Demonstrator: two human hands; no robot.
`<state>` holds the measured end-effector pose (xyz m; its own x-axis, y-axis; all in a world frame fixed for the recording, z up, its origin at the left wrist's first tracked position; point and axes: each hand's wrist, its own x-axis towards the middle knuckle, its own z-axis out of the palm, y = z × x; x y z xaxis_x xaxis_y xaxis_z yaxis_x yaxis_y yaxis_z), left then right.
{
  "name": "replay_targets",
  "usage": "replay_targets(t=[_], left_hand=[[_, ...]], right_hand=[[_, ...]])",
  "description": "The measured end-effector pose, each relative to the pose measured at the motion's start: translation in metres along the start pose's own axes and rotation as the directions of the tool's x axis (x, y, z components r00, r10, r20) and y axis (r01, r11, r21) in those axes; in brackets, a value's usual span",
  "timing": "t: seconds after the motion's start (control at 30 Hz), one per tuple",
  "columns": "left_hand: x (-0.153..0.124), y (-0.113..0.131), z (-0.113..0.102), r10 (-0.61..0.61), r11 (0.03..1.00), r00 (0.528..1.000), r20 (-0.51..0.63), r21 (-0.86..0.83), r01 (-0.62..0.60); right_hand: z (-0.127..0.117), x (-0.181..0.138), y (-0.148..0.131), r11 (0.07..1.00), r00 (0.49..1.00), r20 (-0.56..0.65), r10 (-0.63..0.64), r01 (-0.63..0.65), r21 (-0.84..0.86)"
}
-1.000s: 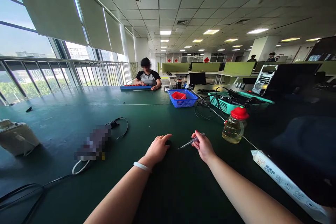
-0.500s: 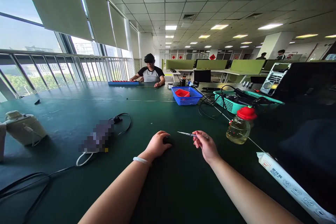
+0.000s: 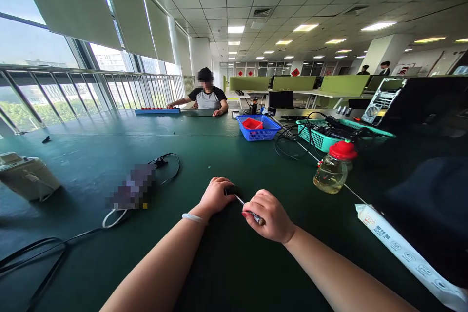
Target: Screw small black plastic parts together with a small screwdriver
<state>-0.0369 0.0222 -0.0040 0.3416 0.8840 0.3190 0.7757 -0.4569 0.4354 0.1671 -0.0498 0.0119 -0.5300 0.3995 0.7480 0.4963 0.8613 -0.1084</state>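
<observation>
My left hand (image 3: pixel 216 194), a pale bangle (image 3: pixel 193 217) at its wrist, is closed around a small black rounded object (image 3: pixel 231 189) on the dark green table (image 3: pixel 204 253). The fingers cover part of that object, so its kind cannot be made out. In my right hand (image 3: pixel 268 214) I grip a slim screwdriver (image 3: pixel 240 200), its handle mostly hidden by my fingers. Its metal shaft slants up and left, with the tip at the black object. Whether the tip touches or sits in it is too small to tell.
A red-lidded bottle (image 3: pixel 331 170), a long white packet (image 3: pixel 405 248) and a green basket (image 3: pixel 318 139) of cables lie right. Ahead stands a blue basket (image 3: pixel 261 131). Left are a blurred-out item (image 3: pixel 133 187) and a beige container (image 3: pixel 29 178). A person (image 3: pixel 207 92) sits opposite.
My right hand has moved left and turned, bringing the screwdriver's tip to the black object. My left fingers have closed more on it. Opposite, the person's arm reaches further along the blue tray.
</observation>
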Motion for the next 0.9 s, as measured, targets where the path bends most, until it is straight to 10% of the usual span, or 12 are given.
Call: replay_targets(t=[0.9], left_hand=[[0.0009, -0.0029, 0.0019, -0.002, 0.999, 1.0, 0.029, 0.046, 0.001]], right_hand=[[0.0085, -0.0017, -0.0019, 0.987, 0.993, 0.12, -0.004, 0.023, -0.162]])
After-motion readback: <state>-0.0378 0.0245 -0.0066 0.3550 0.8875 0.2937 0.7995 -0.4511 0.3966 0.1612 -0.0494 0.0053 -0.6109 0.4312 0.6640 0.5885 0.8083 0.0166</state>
